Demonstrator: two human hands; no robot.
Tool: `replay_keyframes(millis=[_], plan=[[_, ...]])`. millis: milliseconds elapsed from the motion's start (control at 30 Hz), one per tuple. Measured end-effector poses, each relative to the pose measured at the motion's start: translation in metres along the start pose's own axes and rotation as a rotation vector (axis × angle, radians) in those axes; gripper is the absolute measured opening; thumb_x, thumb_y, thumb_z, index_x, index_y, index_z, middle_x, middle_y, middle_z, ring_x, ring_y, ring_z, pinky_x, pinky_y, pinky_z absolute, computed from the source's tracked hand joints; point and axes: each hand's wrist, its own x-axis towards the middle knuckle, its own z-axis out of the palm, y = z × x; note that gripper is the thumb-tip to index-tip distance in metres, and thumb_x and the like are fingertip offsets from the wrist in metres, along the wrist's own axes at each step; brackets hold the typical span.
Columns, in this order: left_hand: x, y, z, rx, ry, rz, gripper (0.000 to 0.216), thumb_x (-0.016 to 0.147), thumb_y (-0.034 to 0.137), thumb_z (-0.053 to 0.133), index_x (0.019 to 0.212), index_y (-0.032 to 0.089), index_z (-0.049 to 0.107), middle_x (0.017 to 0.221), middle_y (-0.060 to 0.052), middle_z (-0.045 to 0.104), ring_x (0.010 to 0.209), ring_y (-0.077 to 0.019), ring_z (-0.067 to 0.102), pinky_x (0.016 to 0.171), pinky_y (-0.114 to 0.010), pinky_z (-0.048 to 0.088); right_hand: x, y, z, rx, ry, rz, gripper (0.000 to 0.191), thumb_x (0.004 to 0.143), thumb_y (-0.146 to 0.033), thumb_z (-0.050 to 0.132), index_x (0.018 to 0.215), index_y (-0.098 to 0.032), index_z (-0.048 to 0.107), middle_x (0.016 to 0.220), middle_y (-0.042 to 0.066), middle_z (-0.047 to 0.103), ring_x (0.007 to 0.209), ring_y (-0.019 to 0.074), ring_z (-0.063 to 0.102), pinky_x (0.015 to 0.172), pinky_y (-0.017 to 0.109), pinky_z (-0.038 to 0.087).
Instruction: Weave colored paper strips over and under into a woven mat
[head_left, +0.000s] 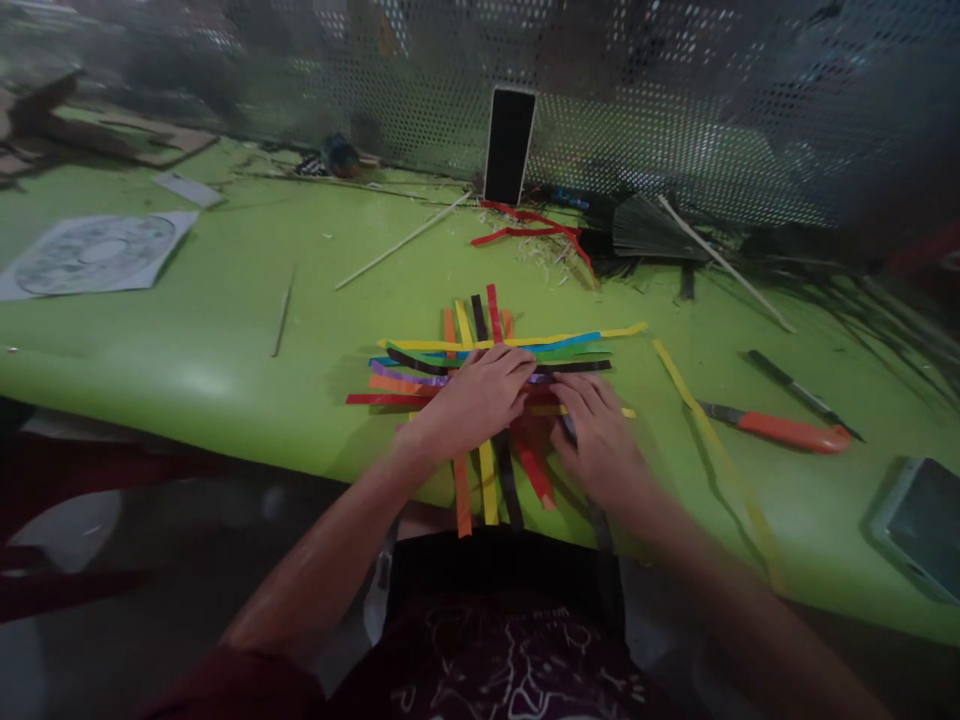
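In front of me lies a loose weave of coloured strips, with an orange strip, a yellow strip, a black strip and a red strip running towards me. Crosswise strips, such as a green strip and a blue strip, pass over and under these. My left hand rests flat across the middle of the weave, covering part of it. At its right side my right hand is curled, thumb towards fingers, around a dark strip that hangs down below it.
A loose yellow strip lies right of the weave, beside an orange-handled knife and a dark pen-like tool. One phone stands against the mesh; another lies right. Red strips and a printed sheet lie farther back.
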Motion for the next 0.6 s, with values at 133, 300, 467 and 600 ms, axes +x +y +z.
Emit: replay_keyframes(millis=[133, 300, 467, 600], plan=[[0.0, -0.0004, 0.0006, 0.013, 0.009, 0.014, 0.039, 0.105, 0.017, 0.048, 0.143, 0.018, 0.058, 0.145, -0.012, 0.058, 0.135, -0.0289, 0.051, 0.114, -0.048, 0.044, -0.0003, -0.001, 0.0001, -0.008, -0.001, 0.0, 0.039, 0.096, -0.015, 0.048, 0.133, -0.014, 0.061, 0.132, 0.018, 0.065, 0.126, 0.0342, 0.057, 0.11, 0.06, 0.048], [0.0008, 0.001, 0.0004, 0.029, -0.01, 0.003, 0.038, 0.106, 0.019, 0.045, 0.141, 0.013, 0.059, 0.144, -0.013, 0.058, 0.135, -0.0295, 0.05, 0.115, -0.048, 0.043, 0.0009, -0.0019, -0.0017, -0.01, -0.003, -0.019, 0.036, 0.095, -0.013, 0.049, 0.128, -0.015, 0.062, 0.13, 0.016, 0.067, 0.126, 0.0328, 0.057, 0.112, 0.057, 0.047], [0.0014, 0.0011, 0.0023, 0.042, -0.002, -0.003, 0.038, 0.106, 0.019, 0.045, 0.142, 0.013, 0.058, 0.143, -0.013, 0.058, 0.133, -0.0296, 0.051, 0.113, -0.046, 0.044, 0.0023, -0.0038, -0.0041, -0.026, -0.009, -0.015, 0.033, 0.096, -0.013, 0.049, 0.125, -0.011, 0.064, 0.127, 0.018, 0.068, 0.124, 0.0317, 0.057, 0.111, 0.053, 0.048], [0.0007, 0.0002, 0.0035, 0.01, 0.012, -0.001, 0.037, 0.106, 0.019, 0.045, 0.139, 0.014, 0.059, 0.143, -0.012, 0.059, 0.132, -0.0289, 0.051, 0.113, -0.047, 0.044, 0.0021, -0.0045, -0.003, -0.063, -0.017, 0.004, 0.034, 0.097, -0.015, 0.048, 0.127, -0.011, 0.064, 0.131, 0.019, 0.066, 0.124, 0.0329, 0.056, 0.11, 0.054, 0.048]])
